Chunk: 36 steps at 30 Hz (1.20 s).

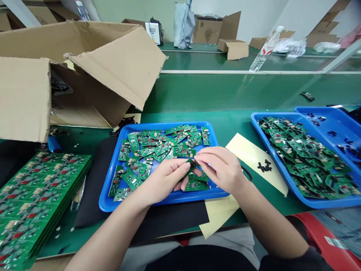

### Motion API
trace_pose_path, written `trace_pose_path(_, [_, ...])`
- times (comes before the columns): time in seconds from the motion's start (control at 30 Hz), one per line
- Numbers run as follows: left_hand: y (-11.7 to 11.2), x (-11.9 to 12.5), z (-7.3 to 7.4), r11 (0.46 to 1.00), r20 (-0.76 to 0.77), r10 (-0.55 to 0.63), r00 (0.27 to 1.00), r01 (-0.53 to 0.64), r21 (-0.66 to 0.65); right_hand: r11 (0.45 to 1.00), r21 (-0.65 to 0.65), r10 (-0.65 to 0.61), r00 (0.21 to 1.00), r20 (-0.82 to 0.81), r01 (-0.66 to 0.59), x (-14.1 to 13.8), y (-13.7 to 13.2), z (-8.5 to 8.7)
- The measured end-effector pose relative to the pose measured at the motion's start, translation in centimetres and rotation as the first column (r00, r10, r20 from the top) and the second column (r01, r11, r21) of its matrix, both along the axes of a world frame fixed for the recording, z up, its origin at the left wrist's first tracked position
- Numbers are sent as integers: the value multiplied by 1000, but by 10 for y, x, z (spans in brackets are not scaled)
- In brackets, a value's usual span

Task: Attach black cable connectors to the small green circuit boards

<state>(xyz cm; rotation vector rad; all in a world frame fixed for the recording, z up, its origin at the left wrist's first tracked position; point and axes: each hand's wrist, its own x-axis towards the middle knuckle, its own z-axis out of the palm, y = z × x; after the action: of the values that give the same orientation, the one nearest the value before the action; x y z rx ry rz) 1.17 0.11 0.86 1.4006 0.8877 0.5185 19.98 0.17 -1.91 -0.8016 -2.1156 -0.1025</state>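
A green tabletop stretches across the view, with a raised ledge at its back and a pale wall beyond. At the middle, a small green circuit board is held just above a blue tray, tilted in the fingers of the left hand, which grips it with the thumb on top. The right hand has its thumb and forefinger pinched together at the board's upper end; whether a small part sits between those fingertips cannot be told. Beneath and around the hands, the tray holds many loose boards lying at mixed angles, some overlapping. Just right of the tray, a cream sheet carries a small cluster of black pieces. Beyond it stands a second blue tray heaped with similar boards, and beside that a third tray with scattered dark parts. To the left, a black sheet lies partly under the first tray, next to a stack of board panels. Behind them sits a large open cardboard box. A clear bottle and a grey-blue bag stand toward the back.
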Motion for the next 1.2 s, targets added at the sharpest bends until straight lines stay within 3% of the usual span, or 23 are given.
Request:
trace_pose_path(0.2, [2,2,-3,988,52,-49,997,56,-146,1000,14,22,1000,-2,-22,-6,1,-5])
trace_pose_path(0.37, [1,3,-8,992,48,71,996,-66,-105,999,-37,-21,1000,-22,20,-10,0,-8])
trace_pose_path(0.53, [0,-1,-3,976,128,207,970,-196,-93,985,-168,30,996,-81,-44,-10,0,-9])
trace_pose_path(0.77, [-3,-4,3,970,212,234,949,-214,-114,974,-195,93,991,-101,-112,-13,-1,-13])
trace_pose_path(1.03, [-2,-3,0,972,228,225,947,-201,-123,975,-203,-142,951,-274,87,-2,2,-7])
trace_pose_path(1.2, [-3,-3,0,971,160,234,959,-222,-86,979,-127,-194,930,-312,162,-1,2,-7])
